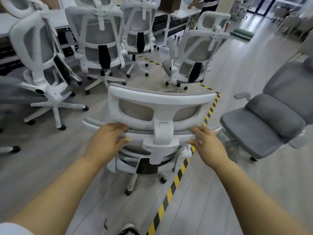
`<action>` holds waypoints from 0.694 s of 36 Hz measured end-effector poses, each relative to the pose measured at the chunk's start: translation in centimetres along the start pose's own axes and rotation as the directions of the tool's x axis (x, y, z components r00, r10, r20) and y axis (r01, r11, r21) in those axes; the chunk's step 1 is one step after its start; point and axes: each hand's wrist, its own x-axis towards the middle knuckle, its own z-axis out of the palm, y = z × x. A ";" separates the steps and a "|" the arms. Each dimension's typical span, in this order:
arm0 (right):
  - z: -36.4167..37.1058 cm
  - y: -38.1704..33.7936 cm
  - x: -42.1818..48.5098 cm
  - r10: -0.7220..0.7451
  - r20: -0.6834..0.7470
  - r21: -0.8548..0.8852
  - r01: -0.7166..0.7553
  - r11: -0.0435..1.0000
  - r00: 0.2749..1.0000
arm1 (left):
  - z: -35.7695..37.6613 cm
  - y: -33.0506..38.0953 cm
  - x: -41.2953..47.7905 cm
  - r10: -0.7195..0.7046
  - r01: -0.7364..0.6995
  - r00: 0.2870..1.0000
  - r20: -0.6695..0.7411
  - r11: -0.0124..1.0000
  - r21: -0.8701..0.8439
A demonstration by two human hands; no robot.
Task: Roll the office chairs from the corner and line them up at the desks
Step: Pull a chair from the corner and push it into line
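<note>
Office chair (159, 99) | left hand (106, 139), right hand (208, 143) curled over backrest (144, 133) top | 4+ chairs (100, 39) clustered beyond fingers (121, 128) | lineup seemingly barely begun

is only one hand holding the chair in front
No, the left hand and the right hand both grip the chair by its back.

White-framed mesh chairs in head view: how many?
5: the held chair, gripped by left hand and right hand; far-left chair; centre-left chair; back-centre chair; back-right chair. A castor at the left edge hints at another.
</note>
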 end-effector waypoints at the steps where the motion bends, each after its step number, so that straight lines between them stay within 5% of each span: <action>1: -0.3 1.1 1.1 -0.004 0.001 0.000 0.004 1.000 1.000 | 0.7 0.4 1.3 -0.015 0.015 1.000 0.000 1.000 -0.009; 25: -6.3 18.7 25.0 0.055 -0.011 0.013 -0.055 0.998 0.998 | 12.6 5.2 30.8 -0.004 0.007 0.997 0.079 0.999 -0.035</action>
